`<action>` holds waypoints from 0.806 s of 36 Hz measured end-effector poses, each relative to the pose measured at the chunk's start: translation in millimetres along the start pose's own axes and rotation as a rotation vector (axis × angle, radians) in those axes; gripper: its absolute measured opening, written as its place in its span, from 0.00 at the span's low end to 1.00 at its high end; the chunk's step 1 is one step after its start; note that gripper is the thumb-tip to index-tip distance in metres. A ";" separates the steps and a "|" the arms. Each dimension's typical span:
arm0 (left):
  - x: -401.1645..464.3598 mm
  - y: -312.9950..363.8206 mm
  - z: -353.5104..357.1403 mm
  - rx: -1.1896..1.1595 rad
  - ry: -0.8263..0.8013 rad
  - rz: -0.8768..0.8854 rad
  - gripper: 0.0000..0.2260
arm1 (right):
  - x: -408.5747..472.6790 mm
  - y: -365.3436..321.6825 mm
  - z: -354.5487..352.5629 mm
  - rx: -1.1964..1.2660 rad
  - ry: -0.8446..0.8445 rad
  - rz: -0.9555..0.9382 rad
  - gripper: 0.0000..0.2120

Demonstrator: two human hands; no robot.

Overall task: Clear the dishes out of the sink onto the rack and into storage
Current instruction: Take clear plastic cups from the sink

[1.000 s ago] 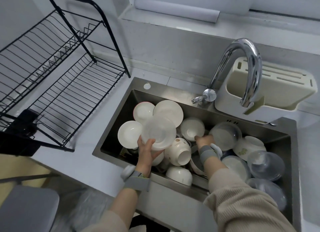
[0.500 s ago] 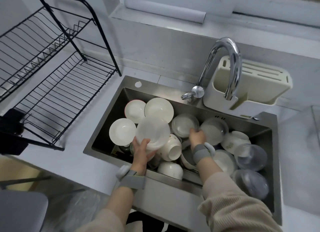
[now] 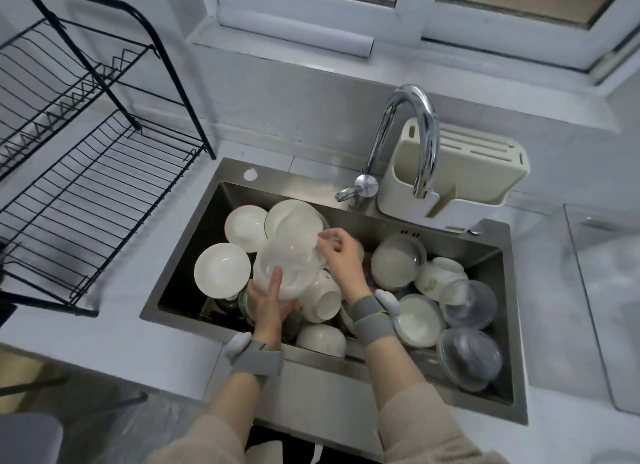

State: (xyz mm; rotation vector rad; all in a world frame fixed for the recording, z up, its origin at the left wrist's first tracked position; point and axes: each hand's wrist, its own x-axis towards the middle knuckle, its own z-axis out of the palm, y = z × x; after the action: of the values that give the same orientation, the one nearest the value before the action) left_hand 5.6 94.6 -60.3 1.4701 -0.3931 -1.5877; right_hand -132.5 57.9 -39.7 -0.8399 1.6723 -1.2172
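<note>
The steel sink (image 3: 194, 252) is full of white and clear dishes. My left hand (image 3: 268, 302) grips a stack of clear and white bowls (image 3: 287, 273) by its near edge, just above the pile. My right hand (image 3: 341, 256) pinches the rim of a second clear bowl (image 3: 299, 230) and holds it tilted against the top of that stack. Around them lie white bowls (image 3: 221, 269), a patterned bowl on its side (image 3: 322, 295) and several clear bowls (image 3: 469, 358) at the right. The empty black two-tier rack (image 3: 93, 193) stands on the counter to the left.
A chrome tap (image 3: 412, 117) arches over the back of the sink, with a cream knife-and-utensil holder (image 3: 481, 173) behind it. A glass panel (image 3: 606, 290) lies on the counter at right. A window sill runs along the back wall.
My right hand rose from among the bowls in the middle of the sink with a clear bowl and brought it left onto the stack that my left hand holds.
</note>
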 end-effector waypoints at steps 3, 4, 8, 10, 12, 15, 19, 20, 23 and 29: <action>0.1 -1.3 -3.1 -0.031 -0.006 -0.014 0.36 | -4.7 3.2 10.5 -0.363 -0.013 -0.082 0.11; 1.1 -1.7 -4.4 -0.035 -0.014 -0.012 0.36 | -7.0 4.2 14.0 -0.484 -0.004 -0.091 0.14; 5.7 0.5 -8.2 -0.082 -0.071 -0.039 0.36 | -14.5 9.4 26.1 -0.774 0.098 -0.094 0.21; 7.3 2.1 -10.1 -0.080 -0.091 -0.060 0.41 | -14.5 11.0 28.8 -0.906 0.114 -0.105 0.22; 8.1 3.7 -10.7 -0.067 -0.108 -0.063 0.42 | -12.9 12.1 30.5 -1.026 0.106 -0.101 0.23; 9.2 4.5 -8.1 -0.050 -0.117 -0.070 0.42 | -11.3 13.3 33.6 -1.049 0.082 -0.092 0.23; 11.1 3.0 -2.9 0.010 -0.028 -0.059 0.41 | -9.3 14.4 32.0 -0.674 -0.034 -0.063 0.21; 11.4 3.3 -2.8 -0.002 -0.015 -0.052 0.39 | -8.8 13.1 30.9 -0.517 -0.041 -0.023 0.21; 14.8 7.4 -0.8 -0.078 0.009 -0.036 0.34 | -2.0 13.4 22.1 -0.289 0.082 0.066 0.21; 23.3 21.2 -2.9 -0.162 -0.114 -0.027 0.32 | 17.4 50.8 -12.6 -0.578 0.099 0.442 0.20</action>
State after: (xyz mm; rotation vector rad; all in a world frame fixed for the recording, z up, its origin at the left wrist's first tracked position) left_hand 19.5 66.1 -59.7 1.2710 -0.3025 -1.6892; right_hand -152.1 61.9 -91.1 -0.6876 2.1902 -0.4795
